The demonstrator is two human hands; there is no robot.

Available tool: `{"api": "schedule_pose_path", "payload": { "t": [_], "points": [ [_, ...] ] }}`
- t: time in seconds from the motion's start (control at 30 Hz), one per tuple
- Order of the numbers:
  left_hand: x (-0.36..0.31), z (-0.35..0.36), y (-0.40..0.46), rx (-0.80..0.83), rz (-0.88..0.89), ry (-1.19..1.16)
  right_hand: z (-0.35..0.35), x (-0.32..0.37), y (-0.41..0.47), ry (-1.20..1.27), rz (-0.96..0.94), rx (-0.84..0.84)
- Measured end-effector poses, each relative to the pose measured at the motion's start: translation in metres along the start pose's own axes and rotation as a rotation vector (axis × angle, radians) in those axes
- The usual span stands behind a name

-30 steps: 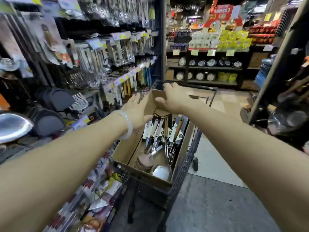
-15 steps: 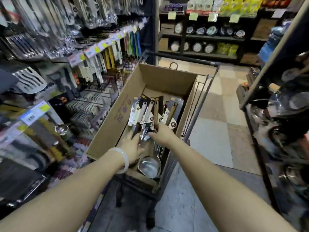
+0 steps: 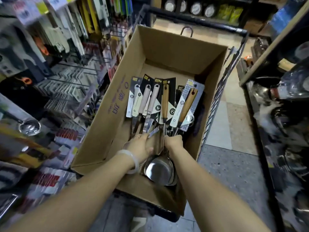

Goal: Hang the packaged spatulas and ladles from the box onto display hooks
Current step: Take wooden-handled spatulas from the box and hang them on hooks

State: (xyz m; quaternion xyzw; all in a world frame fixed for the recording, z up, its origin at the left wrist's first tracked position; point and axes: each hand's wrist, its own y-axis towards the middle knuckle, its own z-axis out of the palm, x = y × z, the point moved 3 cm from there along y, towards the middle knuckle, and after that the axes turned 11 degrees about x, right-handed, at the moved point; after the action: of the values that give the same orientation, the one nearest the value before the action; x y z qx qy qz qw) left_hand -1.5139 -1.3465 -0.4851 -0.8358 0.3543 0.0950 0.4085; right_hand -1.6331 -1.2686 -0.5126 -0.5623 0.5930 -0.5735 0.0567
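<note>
Work looks barely begun: both hands are down in the box [image 3: 115, 97]. Left hand [image 3: 139, 146] lies flat on the steel blades, right hand [image 3: 173, 141] pinches thin shafts. Packaged utensils [image 3: 160, 101] lie beyond both grips; display hooks [image 3: 70, 81] wait left

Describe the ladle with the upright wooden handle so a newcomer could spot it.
Find the cardboard box sitting in the cart. Inside it, packaged utensils lie fanned out with their handles pointing away from the person. The ladle is in the middle of that fan: its brown wooden handle is straight on a black card, with pale handles on its left and a tilted wooden one on its right.
</note>
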Motion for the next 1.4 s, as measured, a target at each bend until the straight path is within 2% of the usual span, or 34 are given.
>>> {"api": "schedule_pose_path", "payload": {
  "t": [0.1, 0.27, 0.37, 0.53, 0.63, 0.7, 0.83, 1.0, 1.07, 1.13, 1.27, 1.4],
  "points": [
    [0.01, 0.003, 0.011, 0.053, 0.013, -0.005, -0.004, -0.004, 0.018, -0.102, -0.001, -0.088],
    [0.009, 0.005, 0.016, 0.086, 0.028, -0.03, -0.007, -0.009, 0.024, -0.148, -0.086, -0.101],
    [-0.001, 0.003, 0.016, 0.072, 0.039, -0.101, -0.01, 0.001, 0.01, -0.218, -0.215, -0.128],
    [-0.022, -0.004, 0.029, 0.049, 0.162, -0.525, -0.012, 0.05, -0.021, -0.371, -0.527, -0.039],
    [-0.027, -0.011, 0.03, -0.05, 0.168, -0.704, -0.007, 0.071, -0.03, -0.364, -0.604, 0.003],
    [-0.025, -0.018, 0.028, -0.137, 0.16, -0.733, -0.003, 0.076, -0.036, -0.321, -0.617, 0.041],
    [-0.017, -0.026, 0.022, -0.237, 0.183, -0.755, 0.006, 0.078, -0.039, -0.228, -0.613, 0.128],
    [-0.008, -0.024, 0.023, -0.221, 0.168, -0.744, 0.009, 0.076, -0.029, -0.105, -0.545, 0.223],
    [-0.002, -0.023, 0.023, -0.218, 0.15, -0.755, 0.002, 0.062, -0.017, -0.084, -0.453, 0.104],
    [0.007, -0.022, 0.023, -0.225, 0.115, -0.79, -0.005, 0.038, -0.001, -0.215, -0.288, -0.071],
    [0.025, -0.024, 0.025, -0.274, 0.075, -0.781, 0.01, 0.001, 0.024, -0.354, -0.065, 0.006],
    [0.038, -0.023, 0.024, -0.27, 0.052, -0.761, 0.022, -0.01, 0.032, -0.36, -0.061, -0.025]
  ]
}}
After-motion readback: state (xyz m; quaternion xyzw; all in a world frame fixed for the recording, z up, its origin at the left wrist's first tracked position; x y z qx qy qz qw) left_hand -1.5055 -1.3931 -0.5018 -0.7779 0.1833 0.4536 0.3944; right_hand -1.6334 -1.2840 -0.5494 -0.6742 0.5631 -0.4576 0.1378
